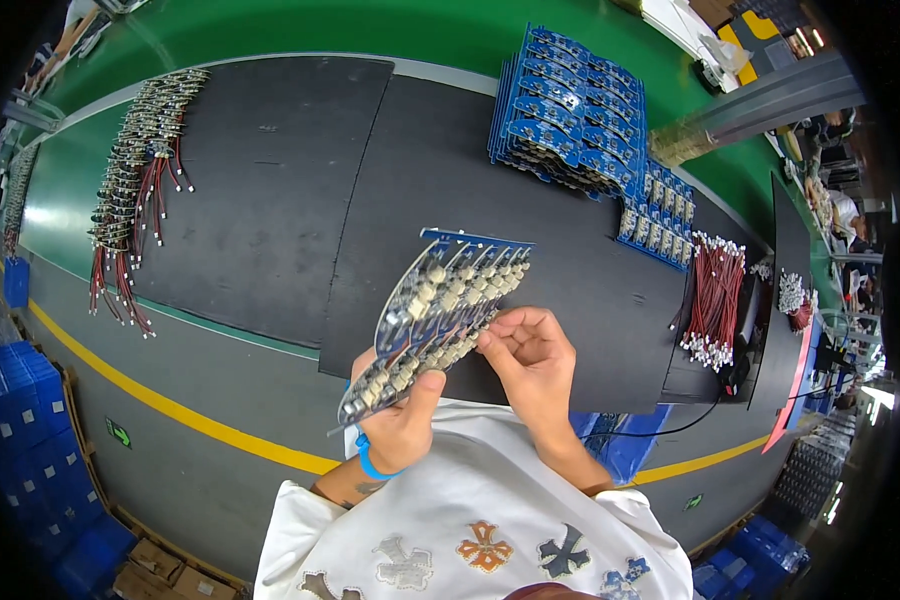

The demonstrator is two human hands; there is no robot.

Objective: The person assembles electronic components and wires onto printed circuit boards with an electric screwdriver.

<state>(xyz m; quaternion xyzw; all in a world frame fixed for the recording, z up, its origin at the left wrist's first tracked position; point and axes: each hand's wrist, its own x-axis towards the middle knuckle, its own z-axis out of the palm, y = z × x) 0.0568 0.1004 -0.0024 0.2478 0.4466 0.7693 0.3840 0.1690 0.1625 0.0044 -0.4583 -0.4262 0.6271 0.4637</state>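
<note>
A blue circuit board panel (440,305), lined with rows of cream-coloured connectors, is held tilted above the near edge of the dark table mat. My left hand (405,428) grips its lower left end, the thumb lying over the connector side. At the panel's right edge, my right hand (532,362) pinches with thumb and index finger. The other right fingers are curled. Whether a small part also sits in that pinch is hidden. A blue band (375,460) circles my left wrist.
Blue circuit board panels (570,105) are stacked at the far right of the black mat (450,150), with smaller panels (660,215) beside them. Right of these lies a bundle of red and black wires (718,300). Wired boards (135,165) line the left end. A metal post (760,105) stands behind.
</note>
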